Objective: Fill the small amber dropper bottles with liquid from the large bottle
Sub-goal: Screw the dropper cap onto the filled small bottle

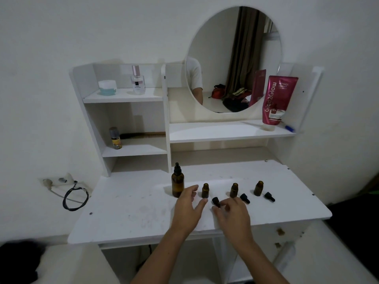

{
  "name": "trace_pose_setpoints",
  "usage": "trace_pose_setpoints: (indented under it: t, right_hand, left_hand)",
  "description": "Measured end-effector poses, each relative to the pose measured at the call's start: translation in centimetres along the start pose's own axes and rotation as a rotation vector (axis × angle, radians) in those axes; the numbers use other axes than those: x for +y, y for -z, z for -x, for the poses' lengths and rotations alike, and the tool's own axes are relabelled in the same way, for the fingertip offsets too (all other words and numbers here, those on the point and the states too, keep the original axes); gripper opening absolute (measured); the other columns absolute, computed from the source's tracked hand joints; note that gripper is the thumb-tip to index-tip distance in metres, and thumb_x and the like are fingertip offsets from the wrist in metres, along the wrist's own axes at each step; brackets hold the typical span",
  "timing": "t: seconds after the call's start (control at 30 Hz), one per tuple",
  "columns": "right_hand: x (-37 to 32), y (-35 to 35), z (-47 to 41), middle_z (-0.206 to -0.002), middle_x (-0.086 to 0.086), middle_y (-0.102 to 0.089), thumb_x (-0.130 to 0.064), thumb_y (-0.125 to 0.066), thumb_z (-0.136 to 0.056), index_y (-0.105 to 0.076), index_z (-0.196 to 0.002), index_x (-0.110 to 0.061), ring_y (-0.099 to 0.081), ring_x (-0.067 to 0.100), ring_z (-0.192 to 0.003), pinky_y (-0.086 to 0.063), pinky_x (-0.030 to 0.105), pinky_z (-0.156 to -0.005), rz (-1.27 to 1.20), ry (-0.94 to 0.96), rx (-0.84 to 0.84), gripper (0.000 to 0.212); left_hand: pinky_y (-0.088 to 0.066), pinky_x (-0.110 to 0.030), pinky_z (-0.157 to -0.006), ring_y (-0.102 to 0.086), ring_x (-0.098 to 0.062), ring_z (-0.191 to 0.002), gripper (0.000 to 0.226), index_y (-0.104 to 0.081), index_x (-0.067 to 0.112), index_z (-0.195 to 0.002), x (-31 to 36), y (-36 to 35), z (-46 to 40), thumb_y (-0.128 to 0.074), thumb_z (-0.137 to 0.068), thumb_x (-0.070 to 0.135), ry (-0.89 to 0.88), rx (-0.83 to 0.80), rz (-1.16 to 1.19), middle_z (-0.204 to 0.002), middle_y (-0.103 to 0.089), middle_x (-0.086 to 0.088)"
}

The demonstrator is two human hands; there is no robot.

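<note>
On white worktop [123, 218] w/ round mirror [233, 58] behind: large amber bottle [177, 184], capped, stands left of 3 small amber bottles [205, 190], all uncapped, black dropper caps [244, 198] lying beside. Left hand [187, 210] grip released, fingers spread nr large bottle. Right hand [233, 216] fingers curled by one cap [216, 202]; can't tell if grasping.

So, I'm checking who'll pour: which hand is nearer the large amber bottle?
Left. The left hand has fingertips right beside the large amber bottle; the right hand is farther right, by a dropper cap.
</note>
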State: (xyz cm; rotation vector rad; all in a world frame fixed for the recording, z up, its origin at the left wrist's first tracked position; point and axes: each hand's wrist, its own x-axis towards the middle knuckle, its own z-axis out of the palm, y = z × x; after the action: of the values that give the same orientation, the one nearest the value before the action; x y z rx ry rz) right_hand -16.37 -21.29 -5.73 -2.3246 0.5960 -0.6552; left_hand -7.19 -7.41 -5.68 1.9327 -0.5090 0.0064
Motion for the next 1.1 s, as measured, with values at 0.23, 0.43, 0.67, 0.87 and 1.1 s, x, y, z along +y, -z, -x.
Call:
trace_pose_setpoints:
  t: [0.23, 0.43, 0.67, 0.87, 1.1]
  right_hand:
    - [0.2, 0.7, -0.3, -0.088, -0.009, -0.068, -0.023, -0.077, -0.090, -0.071, -0.093, -0.021, -0.067, 0.008, -0.085, -0.056, 0.028, -0.080, -0.114, -0.044, 0.058, 0.007]
    - [-0.3, 3.3, -1.7, -0.092, -0.011, -0.077, -0.011, -0.080, -0.089, -0.074, -0.098, -0.018, -0.072, -0.002, -0.085, -0.058, 0.019, -0.085, -0.448, -0.134, 0.075, 0.013]
    - [-2.7, 4.6, -4.8, -0.094, -0.010, -0.079, -0.008, -0.075, -0.093, -0.074, -0.103, -0.020, -0.075, 0.003, -0.091, -0.061, 0.027, -0.082, -0.536, -0.005, 0.070, 0.016]
    - [-3.1, 4.3, -6.1, -0.093, -0.017, -0.075, -0.006, -0.075, -0.092, -0.074, -0.103, -0.021, -0.071, -0.007, -0.089, -0.054, 0.008, -0.079, -0.286, 0.195, 0.018, 0.019]
    - [-3.9, 3.2, -7.7, -0.102, -0.012, -0.075, -0.010, -0.072, -0.093, -0.074, -0.110, -0.021, -0.072, 0.003, -0.093, -0.059, 0.023, -0.088, -0.061, 0.404, -0.134, 0.021]
  left_hand:
    - [-0.053, -0.016, -0.090, -0.064, 0.004, -0.102, 0.034, -0.066, 0.024, -0.125, 0.2, -1.7, -1.9, -0.076, -0.093, 0.023, -0.032, 0.013, -0.013, -0.113, -0.070, 0.016]
    - [-0.047, -0.004, -0.083, -0.061, 0.010, -0.102, 0.028, -0.067, 0.027, -0.121, -0.2, -1.8, -2.3, -0.075, -0.094, 0.024, -0.010, 0.016, -0.038, -0.109, -0.070, 0.019]
    - [-0.048, -0.005, -0.084, -0.061, 0.009, -0.100, 0.027, -0.066, 0.030, -0.120, -0.2, -1.6, -2.2, -0.074, -0.095, 0.027, 0.001, 0.007, -0.046, -0.110, -0.069, 0.021]
    - [-0.054, -0.016, -0.094, -0.063, 0.003, -0.104, 0.027, -0.066, 0.031, -0.122, -0.6, -1.8, -2.3, -0.073, -0.095, 0.029, -0.011, 0.002, -0.043, -0.114, -0.069, 0.021]
    - [-0.056, -0.022, -0.098, -0.066, -0.001, -0.107, 0.023, -0.067, 0.030, -0.120, -0.9, -1.9, -2.2, -0.070, -0.097, 0.027, -0.047, -0.010, -0.026, -0.114, -0.070, 0.021]
